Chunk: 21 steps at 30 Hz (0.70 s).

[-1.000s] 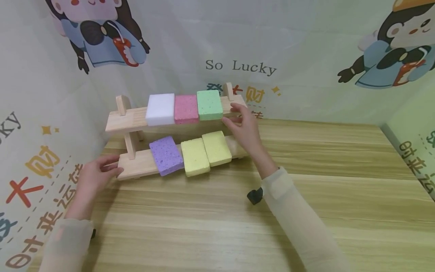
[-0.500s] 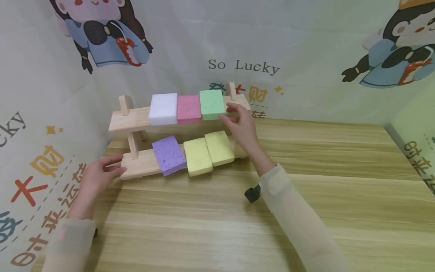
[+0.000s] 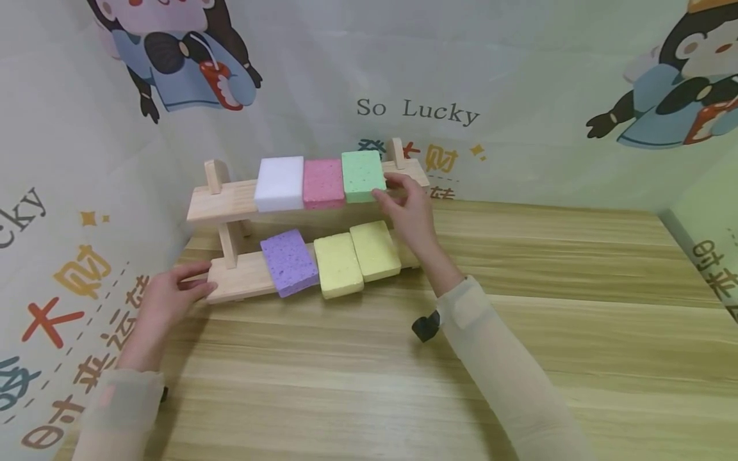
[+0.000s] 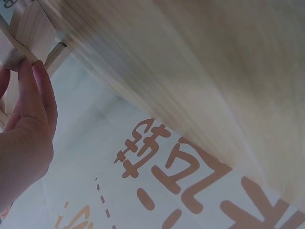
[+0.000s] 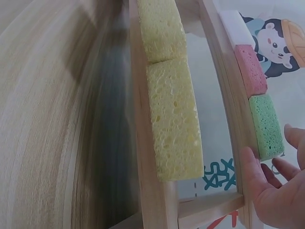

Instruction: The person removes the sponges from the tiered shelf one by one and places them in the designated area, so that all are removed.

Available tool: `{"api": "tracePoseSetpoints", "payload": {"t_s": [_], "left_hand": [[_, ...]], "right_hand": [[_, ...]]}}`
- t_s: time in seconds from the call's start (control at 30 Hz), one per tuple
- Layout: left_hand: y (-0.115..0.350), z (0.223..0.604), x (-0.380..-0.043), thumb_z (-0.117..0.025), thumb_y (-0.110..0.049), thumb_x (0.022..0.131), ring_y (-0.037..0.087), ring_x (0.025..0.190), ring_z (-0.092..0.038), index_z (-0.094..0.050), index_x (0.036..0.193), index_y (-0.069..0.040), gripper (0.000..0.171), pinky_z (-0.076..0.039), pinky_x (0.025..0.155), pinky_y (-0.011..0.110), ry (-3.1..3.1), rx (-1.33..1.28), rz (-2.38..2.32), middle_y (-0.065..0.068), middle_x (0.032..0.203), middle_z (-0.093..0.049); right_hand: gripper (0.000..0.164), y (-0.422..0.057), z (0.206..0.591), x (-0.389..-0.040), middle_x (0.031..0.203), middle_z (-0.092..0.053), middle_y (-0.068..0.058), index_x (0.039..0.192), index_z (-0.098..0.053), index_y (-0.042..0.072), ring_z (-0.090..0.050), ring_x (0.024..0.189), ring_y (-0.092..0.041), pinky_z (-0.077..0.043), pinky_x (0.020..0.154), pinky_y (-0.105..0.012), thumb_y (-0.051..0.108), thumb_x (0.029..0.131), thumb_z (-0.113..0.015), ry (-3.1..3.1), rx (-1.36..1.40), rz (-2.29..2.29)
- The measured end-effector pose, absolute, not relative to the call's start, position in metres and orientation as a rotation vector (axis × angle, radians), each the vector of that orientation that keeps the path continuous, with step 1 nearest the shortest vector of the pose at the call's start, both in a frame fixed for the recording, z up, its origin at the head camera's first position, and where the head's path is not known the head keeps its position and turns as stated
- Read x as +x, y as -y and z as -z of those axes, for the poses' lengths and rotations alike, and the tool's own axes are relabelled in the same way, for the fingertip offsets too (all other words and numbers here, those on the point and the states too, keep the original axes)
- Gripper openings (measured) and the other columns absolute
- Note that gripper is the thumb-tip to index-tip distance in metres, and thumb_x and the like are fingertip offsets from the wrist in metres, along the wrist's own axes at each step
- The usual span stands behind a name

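Observation:
A two-tier wooden rack stands on the table. Its upper shelf carries a white sponge, a pink sponge and a green sponge, side by side. On the lower one lie a tilted purple sponge and two yellow sponges. My left hand pinches the left end of the lower shelf board between thumb and fingers. At the right side of the green sponge is my right hand, fingers extended, thumb touching its front corner. The right wrist view shows these fingers around the green sponge's end.
The wood-grain table extends in front and to the right. A printed cloth backdrop hangs close behind the rack and along both sides. Upright pegs rise near the ends of the upper shelf.
My right hand has shifted slightly left, bringing the thumb onto the green sponge's corner. The left hand keeps its hold on the rack. The whole view has drifted a little.

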<state>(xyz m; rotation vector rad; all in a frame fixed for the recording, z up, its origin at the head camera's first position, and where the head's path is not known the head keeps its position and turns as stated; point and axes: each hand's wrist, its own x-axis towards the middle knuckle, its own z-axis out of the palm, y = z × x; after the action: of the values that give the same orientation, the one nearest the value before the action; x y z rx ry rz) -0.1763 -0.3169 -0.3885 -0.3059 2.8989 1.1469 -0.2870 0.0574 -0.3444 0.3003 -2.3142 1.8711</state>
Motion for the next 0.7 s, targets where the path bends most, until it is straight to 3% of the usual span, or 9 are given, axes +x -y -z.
{"api": "tracePoseSetpoints", "payload": {"t_s": [0.1, 0.23, 0.3, 0.47, 0.7], "left_hand": [[0.3159, 0.3876, -0.1758, -0.065, -0.021, 0.098, 0.039, 0.119, -0.061, -0.053, 0.141, 0.001, 0.05, -0.045, 0.065, 0.007, -2.901, -0.302, -1.156, 0.029, 0.135, -0.058], [0.3146, 0.3866, -0.175, -0.065, -0.021, 0.098, 0.023, 0.107, -0.067, -0.054, 0.141, 0.001, 0.05, -0.046, 0.066, 0.008, -2.898, -0.295, -1.164, 0.028, 0.133, -0.061], [0.3139, 0.3864, -0.1748, -0.066, -0.02, 0.097, 0.021, 0.107, -0.067, -0.054, 0.141, 0.001, 0.049, -0.046, 0.066, 0.008, -2.899, -0.295, -1.164, 0.028, 0.133, -0.061], [0.3126, 0.3862, -0.1747, -0.066, -0.018, 0.097, 0.037, 0.117, -0.062, -0.054, 0.14, 0.001, 0.048, -0.046, 0.065, 0.008, -2.903, -0.307, -1.164, 0.029, 0.134, -0.06], [0.3133, 0.3855, -0.1748, -0.065, -0.018, 0.098, 0.042, 0.121, -0.06, -0.053, 0.141, 0.001, 0.049, -0.044, 0.064, 0.008, -2.898, -0.326, -1.163, 0.029, 0.137, -0.057]], "right_hand": [[0.045, -0.0552, 0.3443, -0.2884, 0.132, -0.06, -0.018, 0.137, -0.054, 0.001, -0.067, 0.103, -0.038, -0.059, 0.084, -0.035, 0.017, 0.097, -0.066, 2.285, 0.285, -1.897], [0.039, -0.0531, 0.3431, -0.289, 0.129, -0.061, -0.02, 0.133, -0.056, -0.002, -0.068, 0.1, -0.04, -0.059, 0.087, -0.042, 0.013, 0.098, -0.063, 2.228, 0.244, -1.961], [0.037, -0.0526, 0.3422, -0.2887, 0.128, -0.06, -0.02, 0.132, -0.056, -0.002, -0.068, 0.099, -0.038, -0.058, 0.088, -0.043, 0.011, 0.099, -0.061, 2.206, 0.222, -1.992], [0.035, -0.0511, 0.3403, -0.2881, 0.126, -0.06, -0.019, 0.131, -0.056, -0.002, -0.068, 0.092, -0.03, -0.06, 0.083, -0.034, 0.01, 0.099, -0.061, 2.2, 0.182, -2.009], [0.034, -0.0475, 0.3384, -0.2883, 0.124, -0.06, -0.02, 0.13, -0.057, -0.004, -0.064, 0.081, -0.012, -0.059, 0.077, -0.023, 0.006, 0.098, -0.062, 2.163, 0.134, -2.045]]}}
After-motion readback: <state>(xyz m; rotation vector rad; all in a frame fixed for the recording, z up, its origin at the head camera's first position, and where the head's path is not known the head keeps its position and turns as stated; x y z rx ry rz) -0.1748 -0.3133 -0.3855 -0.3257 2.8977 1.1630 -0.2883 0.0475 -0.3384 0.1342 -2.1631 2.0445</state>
